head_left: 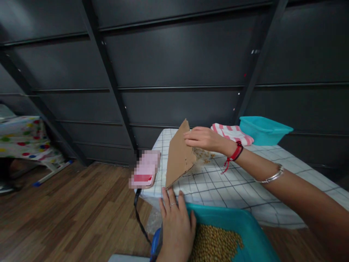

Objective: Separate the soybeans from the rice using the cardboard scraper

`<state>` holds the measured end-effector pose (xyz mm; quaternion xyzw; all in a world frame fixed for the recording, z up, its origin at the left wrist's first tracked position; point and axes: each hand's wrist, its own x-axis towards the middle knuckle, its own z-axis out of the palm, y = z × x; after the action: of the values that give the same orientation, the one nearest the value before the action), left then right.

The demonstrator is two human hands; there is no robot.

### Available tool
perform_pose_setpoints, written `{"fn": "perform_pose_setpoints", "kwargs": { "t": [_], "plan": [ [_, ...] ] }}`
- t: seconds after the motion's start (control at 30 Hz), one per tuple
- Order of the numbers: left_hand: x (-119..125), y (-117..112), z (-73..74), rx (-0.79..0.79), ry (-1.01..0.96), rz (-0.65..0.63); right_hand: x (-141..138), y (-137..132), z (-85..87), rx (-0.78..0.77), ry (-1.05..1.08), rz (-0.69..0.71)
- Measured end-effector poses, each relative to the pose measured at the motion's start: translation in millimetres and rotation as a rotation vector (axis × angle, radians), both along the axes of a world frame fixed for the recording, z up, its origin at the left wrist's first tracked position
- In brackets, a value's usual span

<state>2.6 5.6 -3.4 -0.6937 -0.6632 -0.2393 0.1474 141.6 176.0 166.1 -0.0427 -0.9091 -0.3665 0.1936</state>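
My right hand (203,139) grips the upper right edge of a piece of brown cardboard (178,154), which stands tilted on the checked tablecloth. Just right of the cardboard lie scattered yellowish bits (205,156) on the cloth. My left hand (176,223) is spread flat, palm down, at the left rim of a teal tub (226,211). Its fingertips reach the cardboard's lower corner; whether they press on it I cannot tell. Small round yellow-brown beans (215,243) lie in the tub.
A second teal tub (263,129) stands at the table's back right beside a folded pink-and-white striped cloth (231,134). A pink phone-like object (145,169), partly blurred, lies at the left edge, with a dark strap (139,214) hanging down. Dark panels (174,65) rise behind.
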Motion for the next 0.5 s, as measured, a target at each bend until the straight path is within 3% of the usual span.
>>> {"fn": "perform_pose_setpoints", "kwargs": {
  "t": [0.3, 0.5],
  "plan": [
    [1.2, 2.3, -4.0, 0.002, -0.036, -0.012, -5.5, 13.6, -21.2, -0.102, -0.041, -0.041],
    [1.4, 1.4, -2.8, -0.025, -0.053, -0.016, 13.6, 18.7, -17.6, -0.205, -0.098, -0.042]
  ]
}}
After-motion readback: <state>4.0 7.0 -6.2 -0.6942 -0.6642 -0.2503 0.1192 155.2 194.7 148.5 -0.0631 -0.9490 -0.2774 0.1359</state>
